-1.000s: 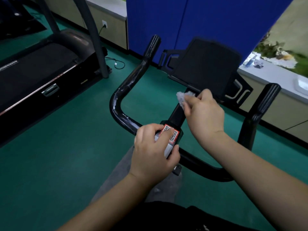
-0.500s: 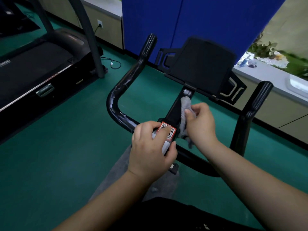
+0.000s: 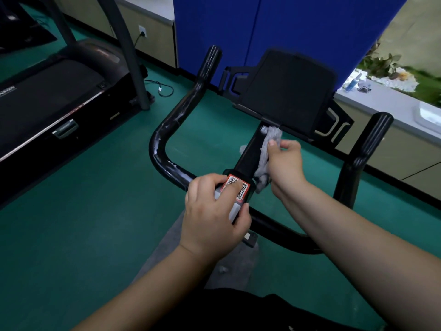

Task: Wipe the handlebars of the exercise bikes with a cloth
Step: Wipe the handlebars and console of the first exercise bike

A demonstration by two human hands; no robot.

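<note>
A black exercise bike handlebar curves up on the left and ends in a second upright grip on the right. Its centre post rises to a black console holder. My right hand holds a grey cloth pressed against the right side of the post, just under the holder. My left hand grips the clamp block at the handlebar's centre, where a red QR-code sticker shows between my fingers.
A treadmill stands to the left with a grey upright and a cable on the green floor. A blue partition stands behind the bike. A ledge with a spray bottle runs at the right.
My right hand slid the cloth down the post from the holder's edge and has come partway back up. My left hand has stayed on the clamp.
</note>
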